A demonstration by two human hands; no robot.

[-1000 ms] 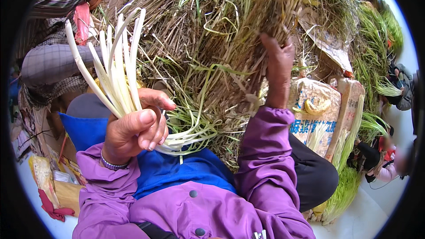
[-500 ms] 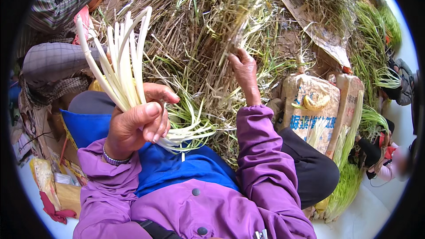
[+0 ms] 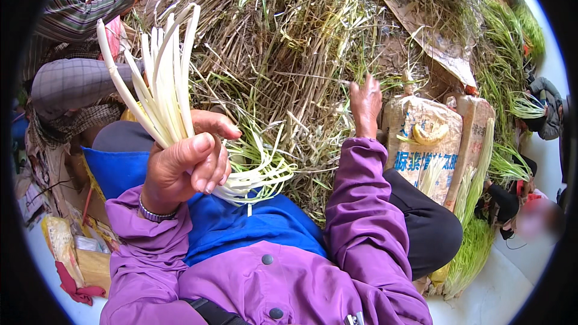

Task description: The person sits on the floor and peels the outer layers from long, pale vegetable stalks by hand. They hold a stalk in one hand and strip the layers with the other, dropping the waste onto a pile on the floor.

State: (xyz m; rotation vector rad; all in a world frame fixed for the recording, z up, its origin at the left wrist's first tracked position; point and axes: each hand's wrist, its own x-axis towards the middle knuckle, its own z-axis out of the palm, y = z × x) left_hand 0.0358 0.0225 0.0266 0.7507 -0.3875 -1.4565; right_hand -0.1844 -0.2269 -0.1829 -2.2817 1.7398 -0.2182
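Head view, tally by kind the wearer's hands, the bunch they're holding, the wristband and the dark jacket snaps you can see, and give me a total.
Left hand and right hand: 2
Bunch of stalks: 1
Wristband: 1
Dark snaps: 2
Total: 6

the light is bright, soft and even, its source out of view, and shadows are faint. the pale stalks (image 3: 161, 93) and whitish floor (image 3: 506, 271) look brightest. a black circular border with bluish fringing rings the view, shapes bend toward it, and a smudge blurs the figure (image 3: 533, 216) at far right.
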